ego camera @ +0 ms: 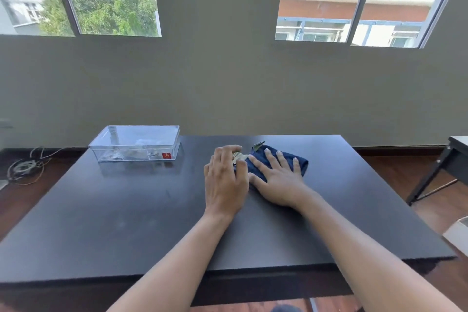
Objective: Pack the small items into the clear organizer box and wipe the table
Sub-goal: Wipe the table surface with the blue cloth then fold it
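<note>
- Risk, cloth: the dark blue cloth (276, 162) lies folded under the right hand (278, 180). A push with weight on one side only would likely bunch it or let it slide out from under the palm, leaving streaks on the table (126, 223).
- Risk, tag: a pale tag or label (239, 157) at the cloth's left end sits under the left hand (225, 180). If it drags along, it may scuff or catch.
- Risk, box: the clear box (136, 143) stands near the far left corner of the table. A wide sweep leftward could knock it toward the edge.
- Right hand: flat, fingers straight and spread, pressing on the cloth.
- Left hand: fingers loosely bent over the cloth's left end and the tag; whether it pinches them cannot be told.
- Cloth: small, soft, folded into a thick pad, toward the far edge, right of centre.
- Box: lid on, red sticker on the front wall, small pale contents inside, too blurred to name.
- Table: dark, matt, faint smears near the front.
</note>
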`<state>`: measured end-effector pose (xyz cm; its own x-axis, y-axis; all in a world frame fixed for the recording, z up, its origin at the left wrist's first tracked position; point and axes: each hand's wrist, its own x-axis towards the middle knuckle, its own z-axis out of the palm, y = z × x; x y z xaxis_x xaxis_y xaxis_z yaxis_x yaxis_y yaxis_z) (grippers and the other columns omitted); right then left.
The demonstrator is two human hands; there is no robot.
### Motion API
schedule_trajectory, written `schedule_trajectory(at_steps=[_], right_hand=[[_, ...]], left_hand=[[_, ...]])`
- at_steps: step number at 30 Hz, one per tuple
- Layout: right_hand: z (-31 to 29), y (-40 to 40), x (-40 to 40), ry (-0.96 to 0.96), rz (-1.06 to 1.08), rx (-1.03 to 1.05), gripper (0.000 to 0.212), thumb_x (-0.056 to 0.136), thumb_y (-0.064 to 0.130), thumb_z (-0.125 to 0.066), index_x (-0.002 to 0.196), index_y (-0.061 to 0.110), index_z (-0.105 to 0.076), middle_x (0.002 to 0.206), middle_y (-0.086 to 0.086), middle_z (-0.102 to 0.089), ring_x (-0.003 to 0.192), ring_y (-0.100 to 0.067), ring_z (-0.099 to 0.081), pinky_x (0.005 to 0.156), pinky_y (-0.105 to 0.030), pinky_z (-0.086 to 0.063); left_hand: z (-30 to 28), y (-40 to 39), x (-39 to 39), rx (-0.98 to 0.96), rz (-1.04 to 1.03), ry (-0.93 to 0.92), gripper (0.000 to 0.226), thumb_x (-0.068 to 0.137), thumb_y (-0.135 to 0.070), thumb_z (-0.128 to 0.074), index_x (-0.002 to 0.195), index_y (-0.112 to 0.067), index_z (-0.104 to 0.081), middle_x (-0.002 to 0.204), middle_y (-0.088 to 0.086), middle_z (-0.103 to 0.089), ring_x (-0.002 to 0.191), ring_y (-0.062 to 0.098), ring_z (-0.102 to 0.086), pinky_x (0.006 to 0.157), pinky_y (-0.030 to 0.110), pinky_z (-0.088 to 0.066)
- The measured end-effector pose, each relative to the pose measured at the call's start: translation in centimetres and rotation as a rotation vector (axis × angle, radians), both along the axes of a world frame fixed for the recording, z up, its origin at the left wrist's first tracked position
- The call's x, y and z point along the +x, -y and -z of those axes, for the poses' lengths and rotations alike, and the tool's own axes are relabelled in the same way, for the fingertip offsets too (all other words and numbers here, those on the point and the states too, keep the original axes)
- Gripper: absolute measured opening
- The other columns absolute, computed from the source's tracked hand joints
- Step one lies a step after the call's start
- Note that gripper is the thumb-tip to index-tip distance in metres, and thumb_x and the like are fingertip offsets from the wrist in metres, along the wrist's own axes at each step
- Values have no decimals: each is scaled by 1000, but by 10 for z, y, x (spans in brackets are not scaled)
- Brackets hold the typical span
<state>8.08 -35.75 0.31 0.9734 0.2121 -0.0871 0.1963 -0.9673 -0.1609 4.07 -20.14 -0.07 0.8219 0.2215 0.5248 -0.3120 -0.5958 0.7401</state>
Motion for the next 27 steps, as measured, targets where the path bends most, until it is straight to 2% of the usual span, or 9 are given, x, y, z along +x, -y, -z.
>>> schedule_trajectory(at_steps=[2,4,7,11,16,20,23,25,27], right_hand=[[0,-1,-20,16,-46,-6,66,92,79,-12,154,59,1,170,7,12,156,-21,16,120,-57,17],[0,0,-38,30,-79,-15,65,93,79,-11,153,60,3,170,8,12,156,-19,16,121,-55,16],[0,5,-63,23,-104,-24,63,91,80,-9,151,64,7,169,14,15,155,-14,20,122,-52,16],[-1,-4,-90,12,-94,-22,63,91,80,-10,150,65,7,167,16,20,153,-12,24,122,-50,18],[-1,-57,-113,-10,-129,-15,63,94,77,-12,152,62,9,168,10,19,154,-19,24,120,-55,19],[1,-157,-141,25,-302,38,65,97,72,-13,157,53,4,169,3,18,153,-26,26,117,-59,21],[5,-241,-184,65,-481,52,66,100,63,-19,161,43,-2,170,-4,15,153,-34,23,114,-64,22],[11,-268,-207,122,-532,21,66,103,55,-26,162,34,-6,170,-9,9,154,-40,16,113,-68,18],[16,-266,-213,184,-539,29,62,105,51,-24,162,32,-11,171,-10,-1,155,-42,7,116,-68,10]], left_hand=[[-1,-8,1,-186,-6,-67,23,95,-24,-47,110,-31,-62,110,-16,-60,102,-3,-58,100,38,-46],[-2,-21,0,-261,17,-163,20,97,-19,-52,111,-27,-64,113,-13,-61,99,-6,-58,100,35,-48],[1,-56,-19,-87,100,-233,27,100,-26,-56,126,-29,-57,127,-12,-55,107,-3,-56,99,27,-47],[0,-127,-53,43,96,-246,32,102,-37,-53,134,-32,-53,130,-15,-53,115,1,-55,100,29,-46],[1,-251,-96,280,-191,-322,50,96,-52,-37,137,-30,-55,134,-3,-59,123,21,-56,109,45,-38],[9,-305,-115,374,-337,-412,39,103,-36,-45,139,-27,-59,138,2,-62,131,27,-55,109,43,-36],[16,-309,-126,479,-279,-338,48,94,-42,-41,131,-23,-66,132,1,-68,124,25,-63,106,44,-46],[14,-309,-128,471,-248,-320,49,92,-41,-42,127,-20,-70,131,1,-70,123,23,-64,107,41,-46],[10,-309,-129,447,-242,-343,40,93,-32,-50,124,-21,-71,133,-1,-68,128,20,-60,111,35,-41]])
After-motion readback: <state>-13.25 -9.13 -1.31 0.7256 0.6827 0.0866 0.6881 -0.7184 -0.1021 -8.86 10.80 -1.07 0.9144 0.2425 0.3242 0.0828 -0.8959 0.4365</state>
